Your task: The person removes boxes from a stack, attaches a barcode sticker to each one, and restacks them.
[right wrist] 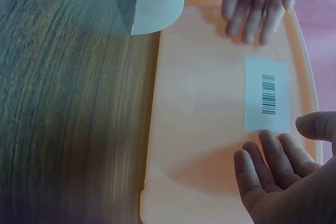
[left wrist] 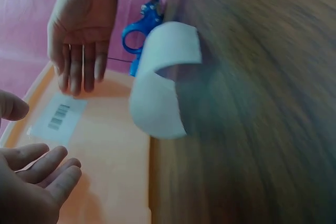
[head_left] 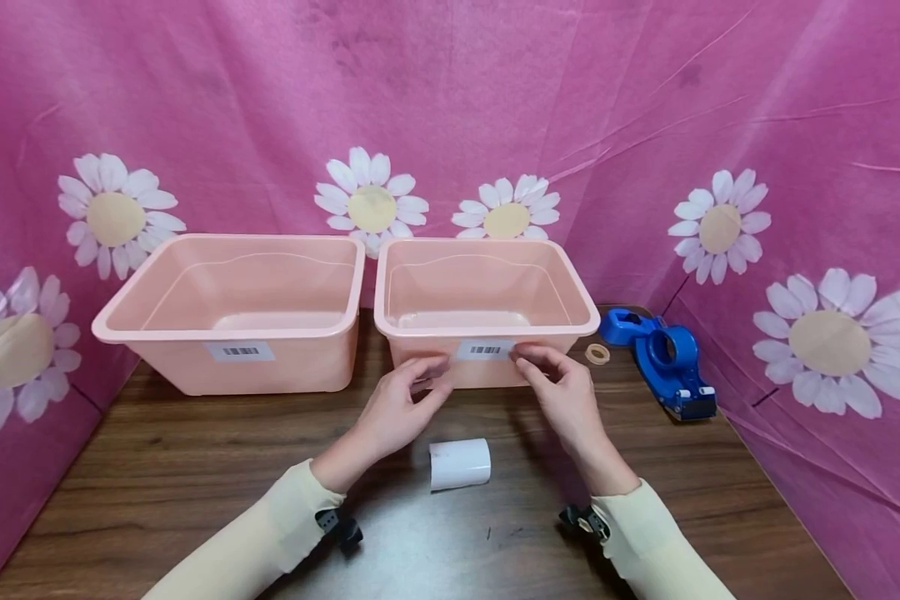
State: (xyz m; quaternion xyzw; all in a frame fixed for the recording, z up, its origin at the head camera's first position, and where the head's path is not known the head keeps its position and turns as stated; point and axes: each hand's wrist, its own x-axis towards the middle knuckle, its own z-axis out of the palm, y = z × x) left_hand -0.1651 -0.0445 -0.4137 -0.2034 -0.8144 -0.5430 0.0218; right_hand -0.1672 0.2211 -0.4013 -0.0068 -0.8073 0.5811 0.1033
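A white barcode label [head_left: 486, 349] sits on the front wall of the right pink plastic bin [head_left: 487, 328], just under its rim. My left hand [head_left: 405, 404] is at the bin's front, left of the label, fingers loosely bent and holding nothing. On the other side, my right hand [head_left: 566, 400] has its fingertips right at the label's right edge; in the right wrist view its fingers [right wrist: 281, 158] are spread, with nothing between them and the thumb. A curled piece of white paper [head_left: 460, 464] lies on the table between my forearms.
To the left stands a second pink bin [head_left: 270, 367] with its own barcode label [head_left: 241, 351]. A blue tape dispenser [head_left: 663, 358] and a small tan tape roll [head_left: 597, 354] are on the wooden table [head_left: 195, 467] at right. Pink flowered cloth [head_left: 450, 92] hangs behind.
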